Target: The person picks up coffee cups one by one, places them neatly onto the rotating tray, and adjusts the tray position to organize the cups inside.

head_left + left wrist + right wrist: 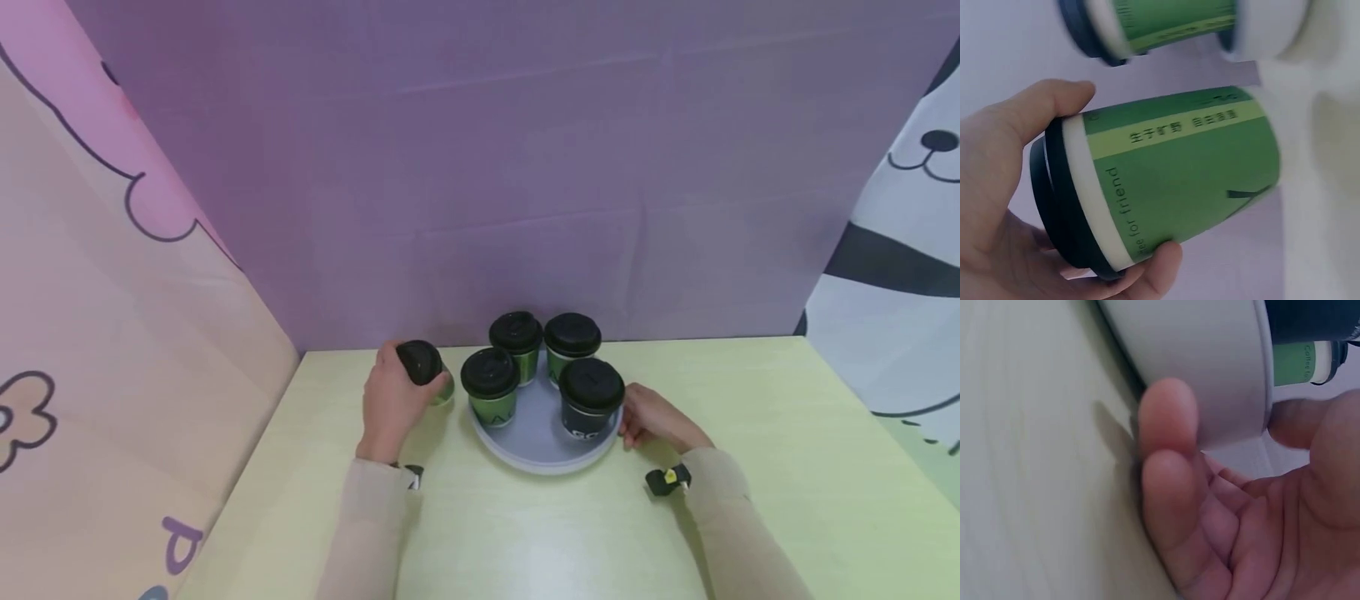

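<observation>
My left hand (405, 385) grips a green paper cup (429, 371) with a black lid, held tilted just left of the tray. In the left wrist view my thumb (1054, 106) and a fingertip (1160, 262) clasp this cup (1185, 181) near its lid. A round grey tray (536, 446) on the table carries several lidded cups, three of them green (491, 392) and one dark (591, 404). My right hand (632, 421) pinches the tray's right rim (1210, 375), with my fingers (1166, 425) curled at its edge beside the dark cup.
The pale yellow-green table (525, 533) is closed in by a purple back wall (525, 167), a pink patterned panel (112, 333) on the left and a panda-print panel (900, 250) on the right. Bare tabletop lies in front of and to the right of the tray.
</observation>
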Demonstrator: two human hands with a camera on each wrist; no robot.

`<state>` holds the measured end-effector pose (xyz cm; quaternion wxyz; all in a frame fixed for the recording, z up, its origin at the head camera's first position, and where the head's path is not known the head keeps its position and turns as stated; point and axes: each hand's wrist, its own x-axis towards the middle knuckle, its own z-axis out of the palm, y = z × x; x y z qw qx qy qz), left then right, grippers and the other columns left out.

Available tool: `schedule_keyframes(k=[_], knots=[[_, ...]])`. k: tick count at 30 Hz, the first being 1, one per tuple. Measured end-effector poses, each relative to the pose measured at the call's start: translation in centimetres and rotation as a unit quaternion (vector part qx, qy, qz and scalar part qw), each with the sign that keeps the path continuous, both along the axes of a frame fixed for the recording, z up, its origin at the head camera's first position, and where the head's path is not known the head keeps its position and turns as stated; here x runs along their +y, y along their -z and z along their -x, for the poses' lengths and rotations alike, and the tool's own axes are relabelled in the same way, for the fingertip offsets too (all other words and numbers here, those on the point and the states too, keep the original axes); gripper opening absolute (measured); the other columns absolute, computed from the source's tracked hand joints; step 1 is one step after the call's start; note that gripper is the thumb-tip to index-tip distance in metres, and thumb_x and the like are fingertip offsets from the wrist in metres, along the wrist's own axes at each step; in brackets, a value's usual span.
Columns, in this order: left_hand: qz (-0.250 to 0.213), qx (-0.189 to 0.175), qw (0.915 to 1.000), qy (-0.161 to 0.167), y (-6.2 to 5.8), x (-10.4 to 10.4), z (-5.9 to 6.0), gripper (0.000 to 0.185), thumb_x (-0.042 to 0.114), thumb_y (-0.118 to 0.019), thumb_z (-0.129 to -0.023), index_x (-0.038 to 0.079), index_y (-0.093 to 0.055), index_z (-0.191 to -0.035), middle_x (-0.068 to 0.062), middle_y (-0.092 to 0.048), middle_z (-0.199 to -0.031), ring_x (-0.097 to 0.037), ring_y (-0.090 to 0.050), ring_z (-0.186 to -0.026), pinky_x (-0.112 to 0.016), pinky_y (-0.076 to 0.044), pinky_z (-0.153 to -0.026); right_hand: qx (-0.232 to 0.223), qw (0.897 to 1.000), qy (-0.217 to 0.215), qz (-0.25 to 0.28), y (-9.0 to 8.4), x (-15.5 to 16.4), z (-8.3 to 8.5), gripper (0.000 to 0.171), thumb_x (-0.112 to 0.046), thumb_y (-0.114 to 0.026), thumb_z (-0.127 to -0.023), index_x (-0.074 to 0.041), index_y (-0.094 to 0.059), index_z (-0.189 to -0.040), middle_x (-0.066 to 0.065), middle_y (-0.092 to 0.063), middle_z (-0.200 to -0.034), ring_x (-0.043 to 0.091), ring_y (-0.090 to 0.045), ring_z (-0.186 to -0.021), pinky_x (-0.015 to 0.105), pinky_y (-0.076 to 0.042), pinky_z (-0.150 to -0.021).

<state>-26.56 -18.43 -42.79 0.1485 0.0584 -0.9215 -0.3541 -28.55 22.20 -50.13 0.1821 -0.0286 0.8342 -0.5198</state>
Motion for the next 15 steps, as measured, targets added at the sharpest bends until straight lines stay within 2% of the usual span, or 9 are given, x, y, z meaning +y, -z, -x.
schedule_keyframes(k=[3,8,15], knots=[[0.007,0.014,0.9998,0.012,-0.9,-0.1,-0.7,0.091,0.049,-0.085,-0.078,0.002,-0.044,-0.144,-0.023,-0.058,-0.136,-0.043,-0.061,-0.123,-0.059,-0.051,-0.099,-0.005,1.000,0.016,-0.001,0.2,-0.1,0.1,0.037,-0.034,-0.031,-0.111,-0.002,-0.049,-0.109,0.004,-0.063,-0.075,0.015,-0.063,-0.058,0.033,-0.056,-0.057],[0.024,0.034,0.9986,0.033,-2.3,-0.2,-1.8,0.092,0.052,-0.084,-0.079,0.003,-0.046,-0.147,-0.021,-0.056,-0.142,-0.042,-0.058,-0.127,-0.061,-0.049,-0.102,-0.002,1.000,0.018,-0.002,0.3,-0.1,0.1,0.038,-0.036,-0.031,-0.112,-0.003,-0.049,-0.105,0.004,-0.063,-0.074,0.014,-0.062,-0.057,0.032,-0.056,-0.056],[0.044,0.033,0.9972,0.051,-4.3,-0.2,-3.2,0.095,0.057,-0.082,-0.080,0.008,-0.045,-0.152,-0.021,-0.053,-0.148,-0.042,-0.056,-0.130,-0.062,-0.047,-0.104,-0.001,1.000,0.009,0.007,0.1,0.0,0.0,0.037,-0.035,-0.033,-0.112,-0.003,-0.049,-0.103,0.004,-0.063,-0.074,0.014,-0.062,-0.057,0.032,-0.057,-0.057]])
